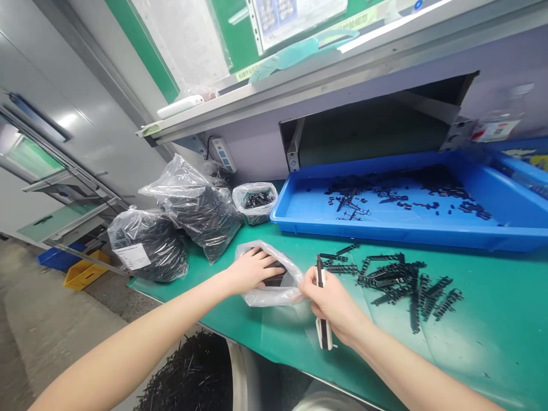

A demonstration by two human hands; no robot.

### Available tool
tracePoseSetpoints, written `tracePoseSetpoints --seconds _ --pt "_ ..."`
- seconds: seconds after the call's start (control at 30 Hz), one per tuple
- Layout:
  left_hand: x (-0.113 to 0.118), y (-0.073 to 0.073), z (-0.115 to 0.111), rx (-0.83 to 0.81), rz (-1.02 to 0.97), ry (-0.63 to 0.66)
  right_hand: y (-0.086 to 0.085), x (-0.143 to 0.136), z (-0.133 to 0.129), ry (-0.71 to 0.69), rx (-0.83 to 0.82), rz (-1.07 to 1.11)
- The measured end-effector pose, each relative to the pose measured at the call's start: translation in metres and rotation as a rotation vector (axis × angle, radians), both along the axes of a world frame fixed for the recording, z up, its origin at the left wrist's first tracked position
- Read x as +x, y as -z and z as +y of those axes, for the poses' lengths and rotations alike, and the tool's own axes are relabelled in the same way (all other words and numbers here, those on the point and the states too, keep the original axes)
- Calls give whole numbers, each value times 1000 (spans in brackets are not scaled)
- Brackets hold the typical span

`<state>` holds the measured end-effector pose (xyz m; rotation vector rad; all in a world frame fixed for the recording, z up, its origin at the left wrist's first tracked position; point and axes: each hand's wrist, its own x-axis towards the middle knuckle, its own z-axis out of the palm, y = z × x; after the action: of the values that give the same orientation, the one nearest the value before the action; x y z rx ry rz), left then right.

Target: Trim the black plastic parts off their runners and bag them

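Rip risk imo: the tool (324, 337) closed in your right fingers (311, 289) could snag that thin bag (261, 298) at 12 o'clock. Left fingers (274, 272) are spread inside, can't tell if gripping anything.

From here I see the clear bottle (505, 117) right of the blue tray (308, 227) only as a blur. Left of and below that tray, the bin of black scraps (192, 371) runs off the bottom edge; above it, the papers' (299, 17) tops are cut off.
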<state>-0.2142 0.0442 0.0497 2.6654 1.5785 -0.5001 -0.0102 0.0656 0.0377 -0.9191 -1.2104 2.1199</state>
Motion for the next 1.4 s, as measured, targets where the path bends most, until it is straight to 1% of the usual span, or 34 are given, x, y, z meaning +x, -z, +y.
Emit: tracePoseSetpoints --seconds 0.07,0.17,0.23,0.33,0.43,0.47,0.53,0.63,0.7,0.8,0.97,1.03,1.1,1.17,1.2,1.23,1.33,1.4 --pt "-4 -1 2 -12 5 0 1 1 0 4 -4 -5" --pt "-4 -1 2 -24 5 -4 2 -4 -2 -9 -22 -24" --pt "-1 -3 0 -40 -15 -41 3 -7 -4 -25 -36 -47" --pt "3 -11 -5 -46 -124 -113 3 -8 -3 -44 -45 -83" --pt "9 -14 -9 37 -273 -115 3 -7 -1 -50 -34 -123" --pt "12 -12 -10 72 -300 -109 3 -7 0 -53 -28 -137" --pt "18 -4 -10 117 -307 -96 3 -8 2 -65 -16 -163" --pt "28 11 -7 110 -279 -59 3 -11 5 -91 15 -205" --pt "32 18 -4 95 -266 -27 3 -12 7 -98 50 -236" --pt "35 19 -1 61 -239 18 4 -11 10 -90 111 -286" --pt "34 11 -6 48 -250 23 6 -12 17 -91 201 -344" --pt "30 7 -11 73 -291 -28 6 -14 21 -95 216 -353" --pt "23 5 -17 151 -321 -161 7 -16 24 -103 212 -360" --pt "18 9 -23 239 -319 -305 8 -18 26 -117 201 -363" --pt "16 12 -25 268 -312 -352 9 -19 27 -126 197 -365" --pt "17 16 -28 278 -307 -375 9 -19 27 -134 194 -368" --pt "26 27 -37 262 -326 -370 12 -21 26 -152 202 -381" --pt "36 29 -41 227 -404 -338 13 -21 25 -163 225 -397"
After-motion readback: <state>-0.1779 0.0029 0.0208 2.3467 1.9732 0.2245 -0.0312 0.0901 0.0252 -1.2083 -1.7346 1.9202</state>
